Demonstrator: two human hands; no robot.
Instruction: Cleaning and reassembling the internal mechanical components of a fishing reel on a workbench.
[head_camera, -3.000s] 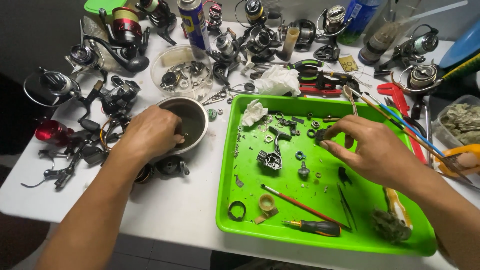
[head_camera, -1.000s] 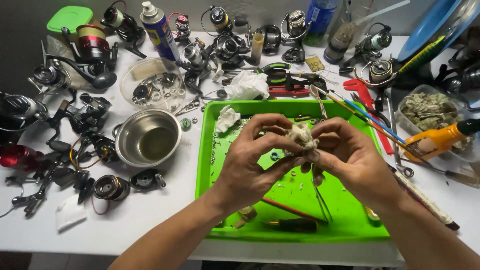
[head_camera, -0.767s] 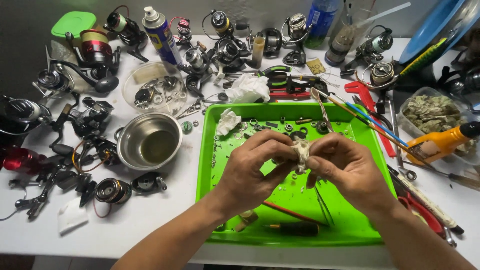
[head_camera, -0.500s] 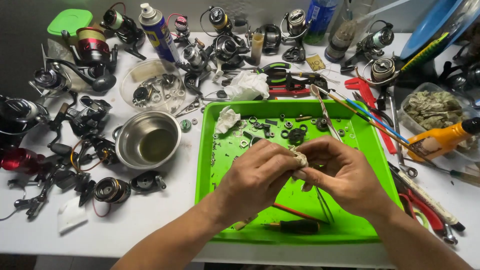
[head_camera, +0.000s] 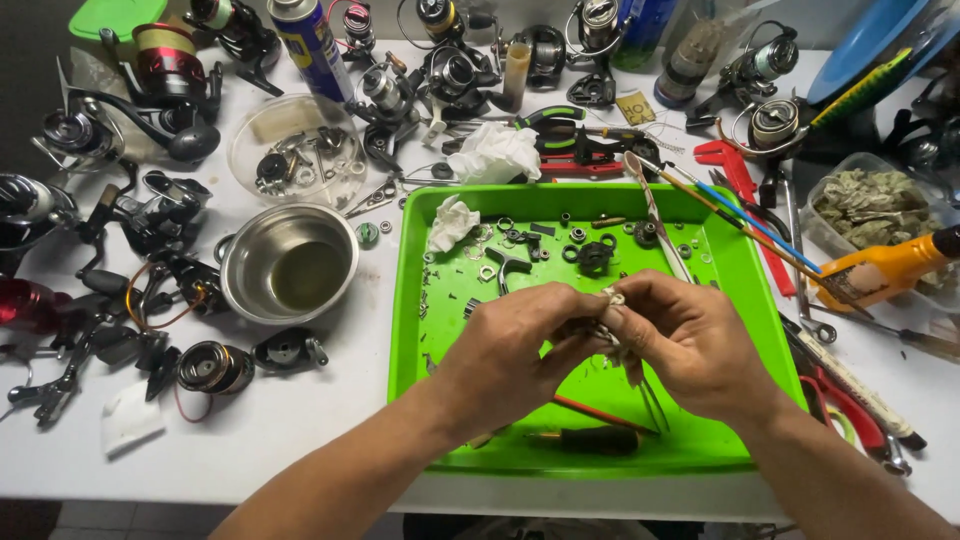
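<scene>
Pinching one small pale part (head_camera: 612, 300), two hands (head_camera: 600, 345) meet over one green tray (head_camera: 745, 300).

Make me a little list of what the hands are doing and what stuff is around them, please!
left hand: pinched on a small pale wad, over the tray
right hand: pinched on the same wad from the other side
small pale wad: between both grips, mostly hidden; what it wraps cannot be told
green tray: under the hands, scattered with small dark parts
metal bowl: left of the tray, on the white table
spray can: upright, behind the bowl
fishing reels: many, along the left and back
</scene>
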